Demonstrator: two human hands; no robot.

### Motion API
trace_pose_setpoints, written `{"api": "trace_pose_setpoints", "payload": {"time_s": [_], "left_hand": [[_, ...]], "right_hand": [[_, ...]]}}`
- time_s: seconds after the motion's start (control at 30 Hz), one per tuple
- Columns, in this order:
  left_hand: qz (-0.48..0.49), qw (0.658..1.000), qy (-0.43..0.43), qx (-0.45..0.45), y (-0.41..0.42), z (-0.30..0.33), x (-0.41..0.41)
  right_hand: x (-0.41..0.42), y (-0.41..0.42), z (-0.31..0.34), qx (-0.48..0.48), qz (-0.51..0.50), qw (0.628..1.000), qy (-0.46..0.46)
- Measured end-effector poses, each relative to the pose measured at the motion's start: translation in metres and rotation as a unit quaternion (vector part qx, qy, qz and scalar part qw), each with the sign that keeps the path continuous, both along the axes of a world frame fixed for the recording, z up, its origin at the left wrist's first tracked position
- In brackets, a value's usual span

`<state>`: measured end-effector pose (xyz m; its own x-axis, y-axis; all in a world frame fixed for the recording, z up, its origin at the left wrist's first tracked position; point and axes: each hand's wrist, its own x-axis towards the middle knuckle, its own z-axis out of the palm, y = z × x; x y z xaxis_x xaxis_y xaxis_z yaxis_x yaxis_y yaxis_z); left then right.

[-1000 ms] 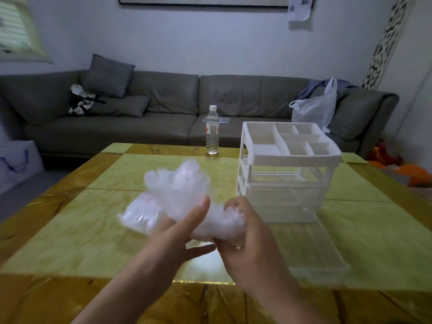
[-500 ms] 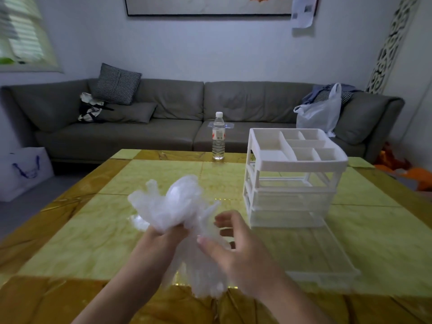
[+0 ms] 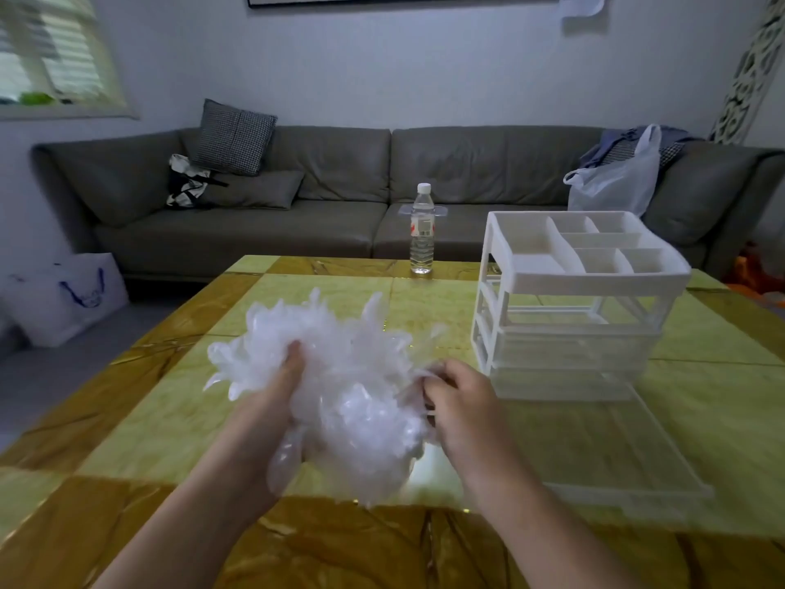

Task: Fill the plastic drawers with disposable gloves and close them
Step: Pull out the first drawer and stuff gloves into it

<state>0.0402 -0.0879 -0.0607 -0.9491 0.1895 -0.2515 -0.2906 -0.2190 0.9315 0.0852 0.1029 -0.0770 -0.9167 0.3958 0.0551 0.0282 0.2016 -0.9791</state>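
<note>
While both the left hand (image 3: 272, 401) and right hand (image 3: 463, 401) clutch the bundled gloves (image 3: 352, 388) left of the drawer unit (image 3: 573, 299), its pulled-out drawer (image 3: 594, 444) looks unfilled; filling and closing remain.

Room dim, cool grey cast. Daylight enters through the louvred window (image 3: 55, 57) upper left; panes blown out. Glossy table (image 3: 148, 418) shows a bright specular patch near the front edge, beneath the glove bundle (image 3: 340, 397). Glove bundle motion-blurred, edges smeared. Shadows soft, weak. Wide-angle distortion bends the sofa (image 3: 340, 197) and walls at the frame edges.
</note>
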Motion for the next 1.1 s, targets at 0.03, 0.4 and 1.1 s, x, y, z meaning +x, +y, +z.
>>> {"api": "trace_pose_setpoints", "payload": {"time_s": [0.03,0.4,1.1], "left_hand": [[-0.013,1.0,0.006,-0.016,-0.006,-0.003,0.003],[0.045,0.984,0.075,-0.158,-0.017,-0.023,-0.006],[-0.12,0.942,0.203,-0.24,0.054,0.004,0.059]], "right_hand": [[-0.002,0.001,0.0,-0.054,-0.002,0.999,-0.007],[-0.009,-0.008,-0.014,-0.207,0.106,0.969,-0.078],[0.02,0.015,0.004,-0.151,-0.087,0.984,0.047]]}}
